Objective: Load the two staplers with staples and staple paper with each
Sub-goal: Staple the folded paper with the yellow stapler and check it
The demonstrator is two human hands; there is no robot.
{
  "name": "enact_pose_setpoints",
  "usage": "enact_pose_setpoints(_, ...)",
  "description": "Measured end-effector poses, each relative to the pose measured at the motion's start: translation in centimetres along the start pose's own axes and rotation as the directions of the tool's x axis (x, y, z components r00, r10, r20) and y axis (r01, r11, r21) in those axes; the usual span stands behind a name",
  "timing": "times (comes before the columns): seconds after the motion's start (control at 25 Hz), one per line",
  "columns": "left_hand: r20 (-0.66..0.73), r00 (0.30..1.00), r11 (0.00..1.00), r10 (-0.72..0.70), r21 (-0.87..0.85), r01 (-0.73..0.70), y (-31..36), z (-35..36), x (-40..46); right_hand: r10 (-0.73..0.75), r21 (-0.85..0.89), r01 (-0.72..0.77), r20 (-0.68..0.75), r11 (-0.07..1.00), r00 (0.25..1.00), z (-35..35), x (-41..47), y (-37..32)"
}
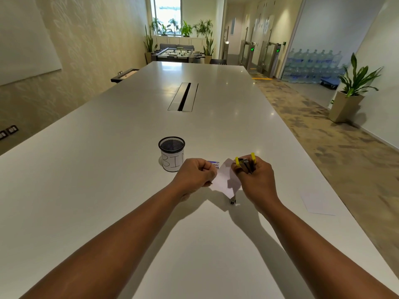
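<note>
Office: long conference table (216, 130); entry turnstiles (259, 55).

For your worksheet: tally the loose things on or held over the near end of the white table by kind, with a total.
Staplers: 2, a yellow stapler in the right hand and a small dark stapler on the table
Paper sheets: 2, held sheet, flat sheet
Mesh bin: 1
Staple box: 1
Total: 6

mesh cup (171, 153) left of hands, staple box (213, 163) behind paper (225, 180)
</note>
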State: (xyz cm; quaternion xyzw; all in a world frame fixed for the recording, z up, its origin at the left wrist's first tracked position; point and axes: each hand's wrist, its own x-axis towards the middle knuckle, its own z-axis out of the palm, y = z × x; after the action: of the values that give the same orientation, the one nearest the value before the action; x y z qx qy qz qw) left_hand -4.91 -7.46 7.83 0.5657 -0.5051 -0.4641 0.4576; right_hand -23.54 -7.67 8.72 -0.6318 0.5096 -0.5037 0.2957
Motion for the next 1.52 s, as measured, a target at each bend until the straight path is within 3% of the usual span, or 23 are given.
enact_pose_setpoints(0.16, 0.015, 0.997, 0.991, -0.076, -0.111, 0.077, -0.1, 0.3, -0.3, -0.091, -0.026, 0.095, 0.118, 0.995, 0.989, 0.1, -0.5, -0.2)
enact_pose_setpoints(0.28, -0.058, 0.992, 0.987, -0.108, -0.122, 0.101, 0.3, 0.5, -0.3, -0.208, -0.088, 0.222, 0.141, 0.971, 0.968, 0.5, -1.1, -0.2)
enact_pose_setpoints(0.52, -0.054, 0.986, 0.963, -0.155, -0.232, 0.139, 1.0, 0.7, -0.5, -0.457, -0.237, 0.498, 0.207, 0.834, 0.865, 1.1, -1.2, 0.8)
enact_pose_setpoints(0.76, 0.068, 0.990, 0.926, -0.120, -0.353, 0.137, 0.5, 0.4, -0.4, -0.518, -0.284, 0.537, 0.144, 0.794, 0.843, 1.4, -1.4, 1.3)
enact_pose_setpoints(0.88, 0.066, 0.997, 0.942, -0.049, -0.328, 0.068, 0.5, 0.1, -0.3, -0.497, -0.309, 0.541, 0.213, 0.782, 0.841, 1.3, -1.2, 1.2)
enact_pose_setpoints(1.04, -0.042, 0.997, 0.981, 0.072, -0.175, -0.079, 0.7, 0.2, -0.2, -0.266, -0.112, 0.294, 0.210, 0.949, 0.941, 0.8, -1.4, 0.9)
enact_pose_setpoints(1.2, -0.011, 0.981, 0.981, 0.192, -0.019, -0.192, 0.5, 0.5, -0.2, -0.063, -0.021, 0.068, 0.182, 0.997, 0.981, 0.5, -0.4, 0.4)
enact_pose_setpoints(1.4, -0.012, 0.987, 0.963, 0.163, -0.217, -0.162, -0.2, 1.0, 0.0, 0.133, 0.177, -0.165, 0.177, 0.970, 0.975, 0.5, 0.1, 0.4)
enact_pose_setpoints(1.52, -0.027, 0.992, 0.943, 0.124, -0.309, -0.127, -0.9, 1.1, 0.1, 0.174, 0.223, -0.210, 0.172, 0.952, 0.970, 0.6, 0.1, 0.9)
